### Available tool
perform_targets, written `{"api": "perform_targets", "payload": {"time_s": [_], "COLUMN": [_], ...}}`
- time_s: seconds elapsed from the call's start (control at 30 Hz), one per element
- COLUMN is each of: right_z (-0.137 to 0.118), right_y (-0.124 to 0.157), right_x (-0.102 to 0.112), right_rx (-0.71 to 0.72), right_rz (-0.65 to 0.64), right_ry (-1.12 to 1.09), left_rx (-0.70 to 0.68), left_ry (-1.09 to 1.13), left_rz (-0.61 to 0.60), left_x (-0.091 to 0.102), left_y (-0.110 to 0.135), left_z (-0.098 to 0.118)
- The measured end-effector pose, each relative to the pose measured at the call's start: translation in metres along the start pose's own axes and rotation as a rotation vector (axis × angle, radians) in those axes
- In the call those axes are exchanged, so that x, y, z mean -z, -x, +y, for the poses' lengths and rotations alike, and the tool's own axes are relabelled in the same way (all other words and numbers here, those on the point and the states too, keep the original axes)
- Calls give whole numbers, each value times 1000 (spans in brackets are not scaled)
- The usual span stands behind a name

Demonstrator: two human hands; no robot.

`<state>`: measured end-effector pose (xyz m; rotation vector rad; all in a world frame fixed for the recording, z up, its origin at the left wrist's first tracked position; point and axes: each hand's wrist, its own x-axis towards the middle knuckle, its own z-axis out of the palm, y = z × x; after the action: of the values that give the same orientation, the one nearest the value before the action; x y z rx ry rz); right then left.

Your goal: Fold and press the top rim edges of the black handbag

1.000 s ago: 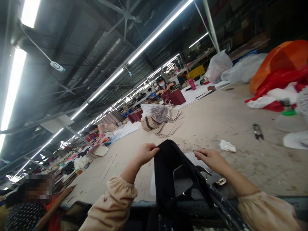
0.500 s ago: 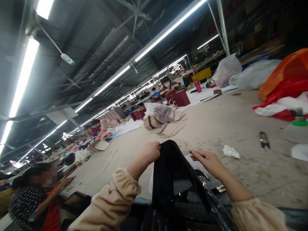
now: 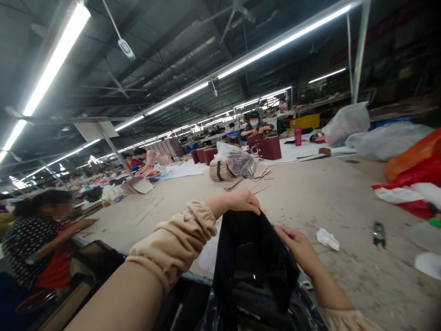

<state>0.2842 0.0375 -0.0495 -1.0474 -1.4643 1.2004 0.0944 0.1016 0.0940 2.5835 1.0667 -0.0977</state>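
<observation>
A black glossy bag (image 3: pixel 253 264) stands open in front of me at the near edge of a long worktable (image 3: pixel 310 197). My left hand (image 3: pixel 239 202) is closed on the top rim of the bag, fingers curled over its edge. At the bag's right side, my right hand (image 3: pixel 298 246) presses against the black panel; its fingertips are hidden behind it. Both forearms wear beige sleeves with gathered cuffs.
On the table lie a crumpled white scrap (image 3: pixel 327 239), a small metal clipper (image 3: pixel 378 232), cardboard pieces with a plastic-wrapped bundle (image 3: pixel 234 165) and maroon bags (image 3: pixel 270 147). Red, orange and white plastic sheets (image 3: pixel 409 179) pile at the right. A seated person (image 3: pixel 37 243) works at my left; others sit farther back.
The view has levelled and swung right. My left hand has lifted the bag's rim higher and nearer. My right hand has dropped from the rim to the bag's right side.
</observation>
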Motion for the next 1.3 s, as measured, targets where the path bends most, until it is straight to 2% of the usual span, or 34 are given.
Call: {"api": "perform_targets", "payload": {"time_s": [0.17,0.27,0.4,0.5,0.57,0.67,0.73,0.83,0.93,1.03,1.13,1.2,1.3], "right_z": [-28,-55,-82,-86,-83,-76,-73,-73,-75,-77,-74,-66,-43], "right_y": [12,27,47,53,52,47,45,44,46,47,46,41,29], "right_x": [19,25,14,4,3,8,12,15,11,8,11,17,28], "right_rx": [57,140,236,271,304,345,360,357,340,307,287,237,81], "right_rz": [-29,-52,-57,-32,-9,27,25,-15,-27,-24,-83,-89,-46], "right_ry": [91,343,725,877,923,949,952,955,937,834,646,575,523], "left_rx": [-105,-103,-63,-30,40,225,314,345,379,453,552,593,595], "left_ry": [-2,54,113,118,77,-77,-213,-375,-477,-503,-455,-430,-420], "left_rz": [41,54,49,58,100,172,148,64,67,101,133,148,170], "left_x": [-3,-6,-8,-7,-5,2,5,4,-5,-15,-19,-20,-20], "left_y": [4,7,10,15,23,38,47,54,51,47,50,53,56], "left_z": [-8,-12,-14,-14,-14,-14,-11,-3,4,5,0,-5,-10]}}
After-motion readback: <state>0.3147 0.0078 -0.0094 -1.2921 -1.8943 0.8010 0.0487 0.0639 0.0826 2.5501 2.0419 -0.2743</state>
